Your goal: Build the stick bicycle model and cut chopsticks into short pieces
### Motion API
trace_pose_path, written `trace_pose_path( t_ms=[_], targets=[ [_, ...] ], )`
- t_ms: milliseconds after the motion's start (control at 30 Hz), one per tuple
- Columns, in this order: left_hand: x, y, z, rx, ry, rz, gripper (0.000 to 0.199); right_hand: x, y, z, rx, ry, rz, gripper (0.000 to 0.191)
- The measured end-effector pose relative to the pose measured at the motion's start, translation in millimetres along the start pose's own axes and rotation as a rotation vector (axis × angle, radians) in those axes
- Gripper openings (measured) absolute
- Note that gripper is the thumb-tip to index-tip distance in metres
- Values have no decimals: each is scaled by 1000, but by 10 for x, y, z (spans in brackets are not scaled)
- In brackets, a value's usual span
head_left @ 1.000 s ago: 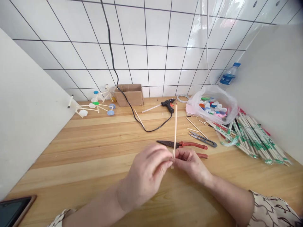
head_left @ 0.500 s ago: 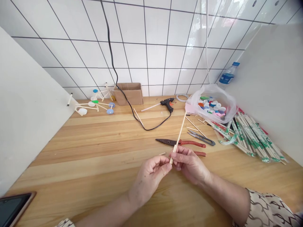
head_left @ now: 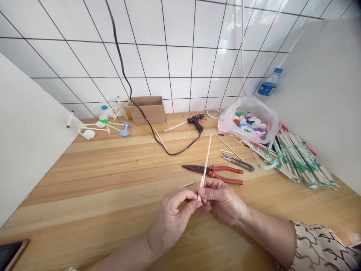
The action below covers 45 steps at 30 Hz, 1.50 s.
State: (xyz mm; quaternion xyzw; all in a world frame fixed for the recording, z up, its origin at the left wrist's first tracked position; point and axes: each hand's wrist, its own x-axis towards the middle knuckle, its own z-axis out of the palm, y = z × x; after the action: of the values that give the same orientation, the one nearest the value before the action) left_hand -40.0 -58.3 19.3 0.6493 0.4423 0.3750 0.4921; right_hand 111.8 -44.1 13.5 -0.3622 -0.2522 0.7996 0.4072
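Two pale wooden sticks, one long and one short, lie side by side between my hands; the long wooden stick (head_left: 207, 156) points up and away. My left hand (head_left: 175, 214) pinches their lower ends between thumb and forefinger. My right hand (head_left: 221, 197) grips them a little higher, thumb on top. The short stick (head_left: 201, 183) is partly hidden by my fingers. Just beyond lie long-nose pliers (head_left: 225, 170) with red handles, jaws pointing left. A small loose stick (head_left: 186, 184) rests on the table behind my left hand.
A black glue gun (head_left: 196, 121) with its cord lies near a cardboard box (head_left: 148, 111) and a tape roll (head_left: 214, 113). Thread snips (head_left: 238, 162), a bag of bottle caps (head_left: 251, 120), wrapped chopsticks (head_left: 301, 158) and a bottle (head_left: 267, 86) are rightward. Stick-and-cap models (head_left: 105, 122) stand left.
The view has shifted slightly. My hands keep hold of the two sticks, and the long one stands a little steeper. More of the pliers' lower handle shows now.
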Motion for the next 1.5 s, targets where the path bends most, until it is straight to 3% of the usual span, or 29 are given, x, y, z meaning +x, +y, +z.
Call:
trace_pose_path(
  t_ms=[267,433,667,1033,1267,1400,1500],
  targets=[
    [4,-37,-12,80,33,7,16,15,22,8,-38,9,-4,22],
    [24,-27,-8,16,28,-20,15,32,27,-2,-42,1,-8,21],
    [54,-86,-88,-324,-202,-181,15,36,-7,-20,-89,23,-86,20],
    [71,-20,-51,-221,-118,-301,19,49,72,-51,-142,30,-143,17],
    [41,-13,-42,-201,-86,-310,20,27,33,17,-185,-103,-182,16],
    [51,-25,-54,-187,-103,-330,20,22,-57,-2,-261,4,-257,16],
    [54,-16,-62,-189,-110,-350,20,31,-92,-51,-309,40,-234,20]
  ],
)
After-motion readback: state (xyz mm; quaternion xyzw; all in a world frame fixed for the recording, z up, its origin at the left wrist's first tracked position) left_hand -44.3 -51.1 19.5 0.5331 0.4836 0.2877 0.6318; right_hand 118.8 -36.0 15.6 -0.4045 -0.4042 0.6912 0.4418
